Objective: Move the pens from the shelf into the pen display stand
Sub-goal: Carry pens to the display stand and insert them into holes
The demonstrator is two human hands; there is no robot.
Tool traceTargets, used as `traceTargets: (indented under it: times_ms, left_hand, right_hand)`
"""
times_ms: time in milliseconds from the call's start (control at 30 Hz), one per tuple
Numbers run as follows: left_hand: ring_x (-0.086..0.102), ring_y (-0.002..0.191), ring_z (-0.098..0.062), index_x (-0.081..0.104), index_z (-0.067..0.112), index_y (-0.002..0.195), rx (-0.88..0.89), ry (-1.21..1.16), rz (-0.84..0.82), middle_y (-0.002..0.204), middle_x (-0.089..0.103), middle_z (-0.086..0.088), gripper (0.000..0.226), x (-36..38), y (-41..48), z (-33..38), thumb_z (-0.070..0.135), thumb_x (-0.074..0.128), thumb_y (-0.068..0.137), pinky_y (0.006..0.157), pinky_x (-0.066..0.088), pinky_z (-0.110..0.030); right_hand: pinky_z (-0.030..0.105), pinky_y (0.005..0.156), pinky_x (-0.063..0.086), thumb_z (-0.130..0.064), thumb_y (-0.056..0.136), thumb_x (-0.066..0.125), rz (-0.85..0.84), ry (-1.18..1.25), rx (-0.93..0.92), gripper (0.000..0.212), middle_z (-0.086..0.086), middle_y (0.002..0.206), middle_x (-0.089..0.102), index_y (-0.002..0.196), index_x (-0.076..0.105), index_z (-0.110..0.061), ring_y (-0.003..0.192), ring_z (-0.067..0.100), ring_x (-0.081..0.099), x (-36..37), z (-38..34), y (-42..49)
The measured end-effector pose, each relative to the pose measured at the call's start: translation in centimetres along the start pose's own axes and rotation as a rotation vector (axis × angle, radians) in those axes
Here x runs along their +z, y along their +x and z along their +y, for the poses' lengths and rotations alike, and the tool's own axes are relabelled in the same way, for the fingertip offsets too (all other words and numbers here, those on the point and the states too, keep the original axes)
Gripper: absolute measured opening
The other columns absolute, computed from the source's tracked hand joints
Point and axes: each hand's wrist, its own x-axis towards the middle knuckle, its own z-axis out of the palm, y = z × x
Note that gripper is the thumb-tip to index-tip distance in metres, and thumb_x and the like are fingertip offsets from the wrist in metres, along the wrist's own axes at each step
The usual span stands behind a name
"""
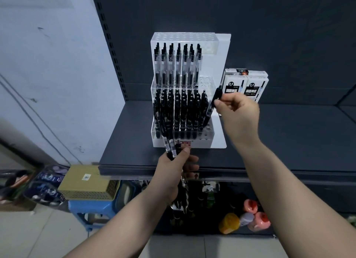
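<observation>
Head view: the stand (192,142) sits on the dark shelf (279,138), its back against the rear panel. It is a clear, stepped unit with a white base and a red logo on the front face.

Stand contents:
- Upper tier: a row of clear-barrel pens (177,65) with black caps, standing upright. The holes at the right end of this tier are unfilled.
- Lower tier: black pens (181,111) packed upright across most of its width. The rightmost column of holes is open.

Right hand (238,111): thumb and fingers pinch one black pen (212,105) near its upper end. The pen is tilted, top leaning right, with its lower tip over the open holes at the right end of the lower tier. Whether the tip has entered a hole cannot be told.

Left hand (178,171): clenched around a bundle of pens (172,148), held just in front of the shelf edge below the stand's logo. The bundle's upper ends overlap the stand's front face; its lower ends hang out under the fist.

Two white refill boxes (246,86) marked 0.5 stand on the shelf just right of the stand, behind the right hand.

Below the shelf, at left, a tan perforated basket (86,184) rests on a blue stool (90,207).
</observation>
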Motion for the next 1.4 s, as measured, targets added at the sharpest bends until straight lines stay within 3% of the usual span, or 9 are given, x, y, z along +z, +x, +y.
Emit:
traceTargets:
  times_ms: [167, 367, 500, 667, 733, 933, 1100, 1267, 1400]
  left_hand:
    - [0.060, 0.058, -0.013, 0.060, 0.011, 0.109, 0.004, 0.009, -0.009, 0.077, 0.069, -0.006, 0.018, -0.4, 0.0, -0.2, 0.021, 0.053, 0.095, 0.051, 0.046, -0.025]
    - [0.049, 0.057, -0.013, 0.052, 0.009, 0.102, -0.022, -0.030, -0.089, 0.079, 0.069, -0.011, 0.009, -0.2, 0.0, -0.1, 0.006, 0.046, 0.097, 0.049, 0.039, -0.024]
    - [0.053, 0.060, -0.011, 0.061, 0.005, 0.096, -0.048, -0.058, -0.160, 0.080, 0.067, -0.009, 0.017, -0.2, -0.1, -0.1, 0.000, 0.045, 0.095, 0.054, 0.046, -0.022]
    - [0.062, 0.065, -0.015, 0.063, 0.002, 0.101, -0.056, -0.016, -0.254, 0.077, 0.064, -0.009, 0.015, 0.4, 0.1, -0.2, 0.005, 0.050, 0.094, 0.062, 0.053, -0.026]
    - [0.065, 0.069, -0.017, 0.060, -0.001, 0.106, -0.071, -0.015, -0.283, 0.080, 0.065, -0.012, 0.017, 0.7, 0.2, -0.3, 0.007, 0.051, 0.094, 0.065, 0.055, -0.028]
    - [0.068, 0.077, -0.019, 0.061, 0.003, 0.110, -0.135, -0.030, -0.344, 0.089, 0.071, -0.011, 0.022, 1.2, 0.5, -0.6, 0.014, 0.051, 0.094, 0.074, 0.056, -0.032]
    - [0.069, 0.070, -0.018, 0.063, 0.005, 0.107, -0.162, -0.070, -0.351, 0.086, 0.072, -0.011, 0.022, 1.4, 0.7, -0.4, 0.017, 0.051, 0.093, 0.068, 0.057, -0.031]
    - [0.068, 0.067, -0.017, 0.061, 0.003, 0.108, -0.180, -0.085, -0.324, 0.084, 0.070, -0.010, 0.023, 1.7, 0.9, -0.3, 0.018, 0.050, 0.095, 0.061, 0.056, -0.027]
    - [0.067, 0.065, -0.016, 0.062, 0.005, 0.102, -0.170, -0.107, -0.286, 0.078, 0.070, -0.008, 0.020, 2.0, 1.0, -0.1, 0.018, 0.049, 0.096, 0.058, 0.056, -0.024]
  right_hand:
    - [0.020, 0.065, 0.050, -0.011, 0.083, 0.071, -0.092, -0.240, -0.074, 0.003, -0.010, 0.067, 0.061, 0.083, 0.068, -0.011, 0.064, 0.006, 0.058, 1.3, 3.0, -1.7]
    - [0.018, 0.066, 0.048, -0.015, 0.085, 0.070, -0.094, -0.271, -0.053, 0.005, -0.014, 0.069, 0.059, 0.087, 0.069, -0.010, 0.068, 0.005, 0.058, 1.6, 3.2, -1.6]
    - [0.013, 0.065, 0.046, -0.025, 0.087, 0.068, -0.128, -0.236, 0.023, 0.007, -0.009, 0.076, 0.064, 0.087, 0.068, -0.018, 0.071, 0.003, 0.059, 0.3, 2.8, -3.5]
    - [0.019, 0.063, 0.048, -0.017, 0.086, 0.068, -0.637, -0.025, 0.286, 0.010, 0.000, 0.074, 0.064, 0.076, 0.069, -0.016, 0.065, 0.010, 0.059, -1.6, 0.9, -5.8]
    - [0.022, 0.058, 0.051, -0.008, 0.085, 0.067, -0.705, 0.078, 0.396, 0.008, 0.011, 0.075, 0.062, 0.077, 0.067, -0.007, 0.062, 0.017, 0.057, -2.0, 0.4, -5.6]
    - [0.022, 0.060, 0.049, -0.012, 0.084, 0.068, -0.374, 0.146, 0.448, 0.006, 0.004, 0.070, 0.065, 0.080, 0.068, -0.008, 0.063, 0.011, 0.060, -3.1, 0.5, -3.1]
    - [0.024, 0.061, 0.056, -0.001, 0.084, 0.063, -0.549, 0.344, 0.600, 0.009, 0.009, 0.082, 0.073, 0.092, 0.067, -0.002, 0.066, 0.015, 0.067, -3.5, 0.7, -4.1]
    - [0.022, 0.050, 0.052, -0.009, 0.066, 0.074, -0.395, 0.351, 0.588, 0.019, 0.002, 0.060, 0.066, 0.075, 0.057, -0.009, 0.051, 0.013, 0.061, -3.2, 0.9, -3.7]
    - [0.022, 0.054, 0.054, -0.002, 0.072, 0.070, -0.430, 0.420, 0.594, 0.013, 0.004, 0.066, 0.068, 0.076, 0.059, -0.007, 0.057, 0.014, 0.064, -3.1, 0.8, -3.3]
